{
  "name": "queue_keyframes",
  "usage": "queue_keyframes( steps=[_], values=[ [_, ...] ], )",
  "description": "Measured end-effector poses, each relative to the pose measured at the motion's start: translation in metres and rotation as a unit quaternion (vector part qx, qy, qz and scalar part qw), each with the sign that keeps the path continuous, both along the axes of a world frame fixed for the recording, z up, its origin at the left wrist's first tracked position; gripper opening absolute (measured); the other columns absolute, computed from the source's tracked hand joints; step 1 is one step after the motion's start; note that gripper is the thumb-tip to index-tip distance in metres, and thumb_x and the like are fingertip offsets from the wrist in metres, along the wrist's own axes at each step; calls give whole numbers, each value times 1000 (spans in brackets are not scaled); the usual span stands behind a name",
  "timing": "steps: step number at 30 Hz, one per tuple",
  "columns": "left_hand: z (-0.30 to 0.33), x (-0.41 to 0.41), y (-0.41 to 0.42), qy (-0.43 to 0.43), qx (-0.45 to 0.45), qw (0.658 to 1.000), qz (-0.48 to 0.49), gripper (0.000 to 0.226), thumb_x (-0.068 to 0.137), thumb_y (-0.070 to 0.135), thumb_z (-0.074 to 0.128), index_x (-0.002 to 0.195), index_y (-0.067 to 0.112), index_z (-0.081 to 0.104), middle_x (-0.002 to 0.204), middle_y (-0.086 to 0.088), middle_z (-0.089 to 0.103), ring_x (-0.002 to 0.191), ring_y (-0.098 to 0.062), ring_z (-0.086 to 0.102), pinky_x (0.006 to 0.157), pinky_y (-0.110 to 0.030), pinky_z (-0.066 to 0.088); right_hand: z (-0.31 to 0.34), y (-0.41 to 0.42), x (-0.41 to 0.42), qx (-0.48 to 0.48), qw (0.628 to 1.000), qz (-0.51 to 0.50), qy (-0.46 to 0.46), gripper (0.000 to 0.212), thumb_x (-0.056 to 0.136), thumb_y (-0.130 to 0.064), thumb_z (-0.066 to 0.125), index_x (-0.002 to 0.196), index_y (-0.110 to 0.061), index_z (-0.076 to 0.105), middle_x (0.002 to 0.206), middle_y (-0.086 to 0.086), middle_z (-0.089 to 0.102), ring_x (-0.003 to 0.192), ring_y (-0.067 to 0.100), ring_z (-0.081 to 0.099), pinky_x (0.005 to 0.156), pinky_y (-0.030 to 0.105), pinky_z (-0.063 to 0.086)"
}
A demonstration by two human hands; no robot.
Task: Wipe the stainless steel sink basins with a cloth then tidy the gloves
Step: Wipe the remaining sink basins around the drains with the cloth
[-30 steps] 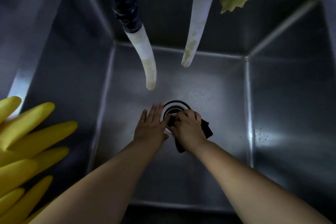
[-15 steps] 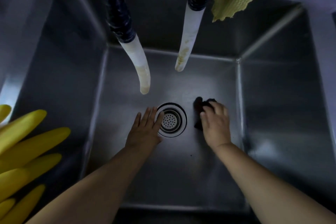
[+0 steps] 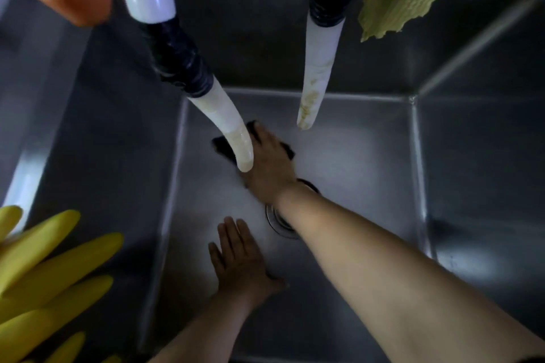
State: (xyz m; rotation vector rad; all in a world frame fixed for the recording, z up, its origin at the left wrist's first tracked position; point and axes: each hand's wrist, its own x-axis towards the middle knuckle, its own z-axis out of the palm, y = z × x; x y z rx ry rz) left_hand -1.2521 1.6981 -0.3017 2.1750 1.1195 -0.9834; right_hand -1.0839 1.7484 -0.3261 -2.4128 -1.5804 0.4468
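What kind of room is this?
Probably a kitchen or a washing-up area: a deep steel sink with a drain, two tap hoses hanging above it, and yellow rubber gloves on its edge.

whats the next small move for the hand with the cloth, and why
Probably sweep the dark cloth back toward the near side. The right hand presses it at the basin floor's far edge under the left hose; the left hand rests flat nearer.

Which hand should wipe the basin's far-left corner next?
Right. The right hand already presses the dark cloth on the stainless steel sink basin floor near that corner; the left hand lies flat, empty.
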Motion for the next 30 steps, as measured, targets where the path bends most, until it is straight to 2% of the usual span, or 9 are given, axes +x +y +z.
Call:
queue_keyframes(
  steps=[2, 5, 6, 8, 10, 14, 21, 26, 30],
  values=[
    [-5, 3, 3, 18, -14, 1000, -9, 144, 61, 74, 60, 99, 10, -63, 113, -13, -65, 105, -31, -60, 103, -53, -25, -1, 20, -31, 27, 985, -2, 172, 62, 85, -39, 44, 145, -34, 31, 153, -11, 23, 142, 10, 16, 119, 34, 16],
    [-4, 4, 3, 36, -23, 999, -9, 143, 59, 80, 55, 108, 10, -59, 114, -13, -67, 105, -31, -61, 95, -51, -34, -14, 43, -54, -14, 976, 95, 194, 60, 92, -37, 46, 148, -37, 21, 158, -16, 12, 141, -6, -2, 108, 7, -17],
    [-3, 4, 3, 38, -26, 999, -9, 143, 60, 78, 56, 108, 10, -60, 115, -13, -66, 106, -31, -61, 94, -51, -34, -14, 49, -49, -19, 974, 96, 204, 62, 93, -39, 46, 148, -36, 18, 158, -13, 10, 142, -4, -3, 112, 12, -14],
    [-2, 2, 3, 33, -29, 999, -15, 144, 60, 74, 59, 104, 10, -63, 113, -14, -67, 105, -32, -62, 93, -51, -35, -9, 59, -24, -1, 993, 75, 94, 72, 86, -44, 57, 148, -28, 23, 157, 3, 21, 144, 12, 19, 118, 34, 20],
    [-1, 2, 4, 30, -32, 999, -22, 147, 58, 72, 63, 100, 12, -65, 110, -13, -69, 102, -29, -64, 90, -49, -36, 11, 54, 17, 49, 998, -15, -29, 83, 64, -46, 71, 134, -15, 39, 133, 17, 50, 120, 25, 53, 86, 44, 54],
    [2, 3, 6, 30, -41, 998, -29, 148, 59, 72, 65, 101, 13, -64, 108, -12, -70, 100, -28, -66, 91, -47, -35, 1, 8, 93, -36, 996, -69, -32, 64, 93, -44, 39, 150, -30, 15, 158, 1, 15, 145, 27, 12, 115, 47, 22],
    [6, 2, 5, 33, -39, 998, -27, 149, 57, 73, 64, 98, 12, -65, 105, -12, -71, 98, -28, -66, 94, -49, -33, 1, -132, 121, -64, 965, -230, -112, 57, 96, -42, 27, 150, -27, 16, 159, 4, 13, 146, 27, 3, 117, 42, 4],
    [3, 1, 5, 20, -33, 999, -29, 150, 57, 73, 65, 96, 13, -66, 103, -12, -71, 97, -28, -66, 93, -49, -33, 3, -129, 96, -90, 934, -332, -97, 58, 96, -41, 27, 150, -27, 12, 159, 7, 9, 145, 31, -3, 116, 47, 7],
    [-1, 1, 3, 3, -28, 999, -27, 150, 56, 74, 65, 99, 13, -65, 106, -11, -71, 101, -27, -65, 93, -49, -34, 5, -62, 66, -51, 976, -199, -79, 60, 96, -41, 34, 151, -27, 12, 159, 7, 8, 145, 32, -1, 117, 43, 3]
  ],
)
